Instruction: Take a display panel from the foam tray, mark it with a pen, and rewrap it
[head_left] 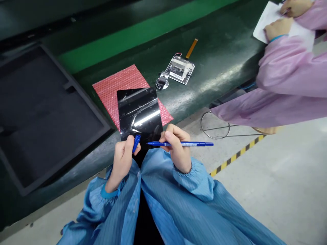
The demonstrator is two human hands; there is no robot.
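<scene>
Between thumb and fingers, my left hand grips a blue pen cap. My right hand is closed around a slim blue marker pen, held level with its uncapped tip pointing left toward the cap. Cap and pen are apart. Just beyond both hands lies a glossy black panel under a wrinkled clear film, its near edge by my fingers. Underneath it is a sheet of pink bubble wrap, turned at an angle on the dark green bench.
Past the wrap sit a shiny metal bracket and a flat electronic module with an orange ribbon cable. A large black tray fills the left. At right, a person in pink rests both hands on white paper, near a stool.
</scene>
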